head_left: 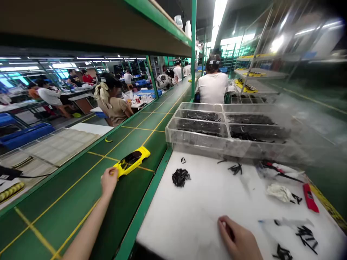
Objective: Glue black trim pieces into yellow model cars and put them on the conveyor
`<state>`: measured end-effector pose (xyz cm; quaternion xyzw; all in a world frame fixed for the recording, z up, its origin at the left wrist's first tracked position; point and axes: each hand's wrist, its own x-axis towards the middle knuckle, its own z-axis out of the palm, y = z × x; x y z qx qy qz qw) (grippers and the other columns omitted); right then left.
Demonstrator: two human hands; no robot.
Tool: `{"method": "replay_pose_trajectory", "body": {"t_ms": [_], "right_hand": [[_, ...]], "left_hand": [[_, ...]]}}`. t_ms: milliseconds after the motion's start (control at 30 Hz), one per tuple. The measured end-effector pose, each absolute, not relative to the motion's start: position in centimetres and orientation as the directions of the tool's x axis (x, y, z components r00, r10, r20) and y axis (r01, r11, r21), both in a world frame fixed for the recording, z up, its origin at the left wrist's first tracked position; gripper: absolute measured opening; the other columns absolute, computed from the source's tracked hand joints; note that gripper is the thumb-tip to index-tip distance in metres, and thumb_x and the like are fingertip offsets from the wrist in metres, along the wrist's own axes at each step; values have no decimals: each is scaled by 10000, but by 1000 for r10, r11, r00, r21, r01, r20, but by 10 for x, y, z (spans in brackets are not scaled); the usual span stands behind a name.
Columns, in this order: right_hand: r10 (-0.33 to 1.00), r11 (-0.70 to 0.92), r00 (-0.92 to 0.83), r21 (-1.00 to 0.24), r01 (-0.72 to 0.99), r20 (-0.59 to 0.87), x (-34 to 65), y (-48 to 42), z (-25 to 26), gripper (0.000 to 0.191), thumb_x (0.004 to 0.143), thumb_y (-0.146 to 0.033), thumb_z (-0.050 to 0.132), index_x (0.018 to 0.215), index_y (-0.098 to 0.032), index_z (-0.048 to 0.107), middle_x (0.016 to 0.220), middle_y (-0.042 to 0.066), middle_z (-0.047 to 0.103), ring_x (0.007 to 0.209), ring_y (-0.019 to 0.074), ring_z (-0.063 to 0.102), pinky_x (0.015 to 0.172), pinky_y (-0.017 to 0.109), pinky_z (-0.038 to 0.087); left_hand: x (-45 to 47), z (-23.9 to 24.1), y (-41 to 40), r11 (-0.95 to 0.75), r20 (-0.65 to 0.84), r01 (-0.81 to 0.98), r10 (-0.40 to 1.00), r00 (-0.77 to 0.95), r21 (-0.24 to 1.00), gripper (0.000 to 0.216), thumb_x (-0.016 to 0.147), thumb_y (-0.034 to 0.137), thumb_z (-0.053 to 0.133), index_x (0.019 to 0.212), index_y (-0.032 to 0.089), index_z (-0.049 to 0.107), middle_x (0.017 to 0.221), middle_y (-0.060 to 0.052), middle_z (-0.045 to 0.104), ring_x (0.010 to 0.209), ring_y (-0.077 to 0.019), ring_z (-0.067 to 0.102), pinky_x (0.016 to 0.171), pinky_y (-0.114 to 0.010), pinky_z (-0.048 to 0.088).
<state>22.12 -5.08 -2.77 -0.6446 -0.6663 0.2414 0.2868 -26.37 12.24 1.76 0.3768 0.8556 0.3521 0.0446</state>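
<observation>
My left hand (109, 180) reaches over the green conveyor belt (81, 191), its fingers closed on the near end of a yellow toy car body (132, 161). The car body has dark windows and lies along the belt's yellow lines. On the white tabletop (189, 213) rests my right hand (238, 240), its fingers loosely curled in, with nothing showing in them. Ahead of it, near the table's left edge, is a heap of small black parts (181, 177). More black strips (307, 238) lie to its right.
A clear divided bin (196, 138) of black parts stands at the table's back. A red-handled tool (273, 166), a crumpled white cloth (279, 192) and a red object (310, 198) lie at right. A green-edged shelf hangs overhead. Co-workers sit along the belt.
</observation>
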Motion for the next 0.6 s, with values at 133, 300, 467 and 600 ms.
{"method": "replay_pose_trajectory", "body": {"t_ms": [133,300,467,600], "right_hand": [[991,87,-2,-637,766,132,223,-50,-18,297,954,-399,422,825,-225,626,531,-34,564,472,126,552,522,228,394],[989,117,-30,-628,770,148,222,-52,-12,290,959,-346,414,841,-208,640,573,-19,600,502,129,565,538,240,377],[989,122,-37,-641,758,145,223,-52,-9,283,958,-319,413,859,-206,653,604,-7,623,534,139,586,549,245,371],[989,130,-50,-656,744,139,224,-52,-5,288,959,-297,402,868,-201,659,628,2,638,539,138,581,558,245,376]], "left_hand": [[-234,4,132,524,188,582,621,-761,622,379,924,343,608,1257,167,567,1301,-108,574,1125,-253,597,932,-482,521],[-208,14,152,446,141,559,680,-720,699,372,928,343,604,1252,165,568,1271,-105,591,1089,-240,614,908,-464,535],[-202,21,165,422,10,398,675,-738,815,367,926,345,607,1245,166,569,1236,-96,607,1050,-231,630,873,-435,551],[-189,21,167,387,-33,313,672,-740,867,360,929,348,603,1236,163,575,1225,-97,611,1037,-224,633,863,-431,556]]}}
